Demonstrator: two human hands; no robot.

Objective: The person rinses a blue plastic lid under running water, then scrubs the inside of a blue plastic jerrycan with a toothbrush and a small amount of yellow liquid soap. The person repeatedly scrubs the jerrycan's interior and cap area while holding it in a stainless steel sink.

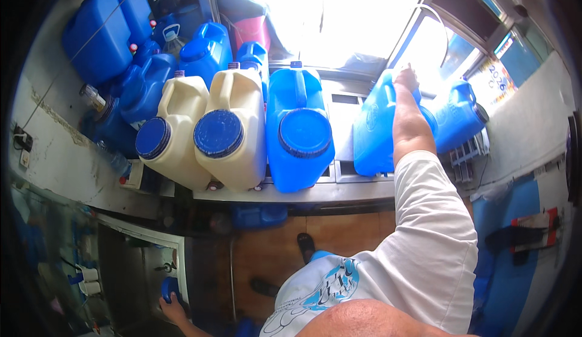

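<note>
My right arm stretches over a blue water jug (374, 128) on the metal counter. My right hand (407, 80) is closed at the top far end of this jug; the forearm hides part of the jug and the exact grip. Down at the lower left, my left hand (174, 310) holds a dark blue round lid (170, 287), beside a metal-framed opening. To the left of the gripped jug stand another blue jug (297, 112) with a wide round lid and two cream jugs (233, 103) with dark blue lids.
One more blue jug (458, 115) leans at the right end of the counter (291, 192). Several blue containers (100, 37) are stacked in the left corner. Behind the counter is a bright window (339, 15). Sandaled feet stand on the brown tiled floor (351, 231).
</note>
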